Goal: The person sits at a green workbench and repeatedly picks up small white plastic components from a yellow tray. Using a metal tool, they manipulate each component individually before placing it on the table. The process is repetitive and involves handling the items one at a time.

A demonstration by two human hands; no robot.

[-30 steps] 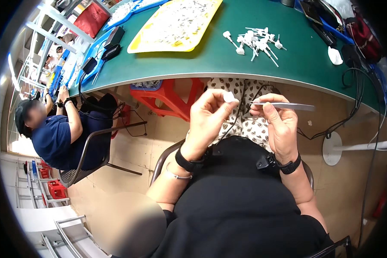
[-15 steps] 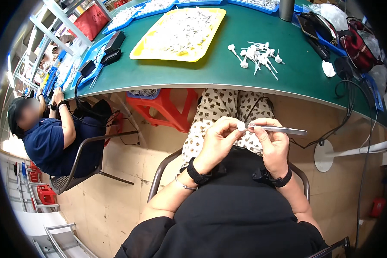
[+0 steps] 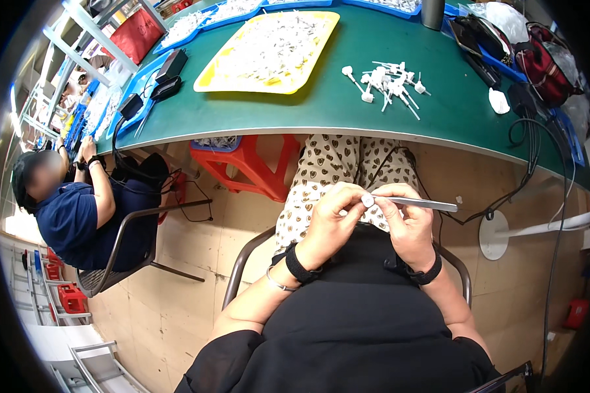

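Note:
Over my lap, my left hand (image 3: 339, 213) pinches a small white plastic piece (image 3: 368, 200) with a round face between thumb and fingers. My right hand (image 3: 408, 219) is closed on a pair of silver tweezers (image 3: 421, 203), whose far end sticks out to the right. The tweezers' tips meet the white piece, partly hidden by my fingers. On the green table (image 3: 242, 116) ahead lies a loose pile of white plastic parts with thin stems (image 3: 392, 82). Left of the pile is a yellow tray (image 3: 202, 80) heaped with similar small white parts.
Blue trays (image 3: 233, 18) of white parts line the table's far side. At the right are a dark red bag (image 3: 545, 65), a crumpled white item (image 3: 498, 101) and hanging black cables (image 3: 532, 154). A red stool (image 3: 242, 167) stands under the table. A seated person (image 3: 78, 209) works at the left.
Both hands have shifted slightly, staying close together. The white piece has turned so its round face shows, and the tweezers have moved a little left and down.

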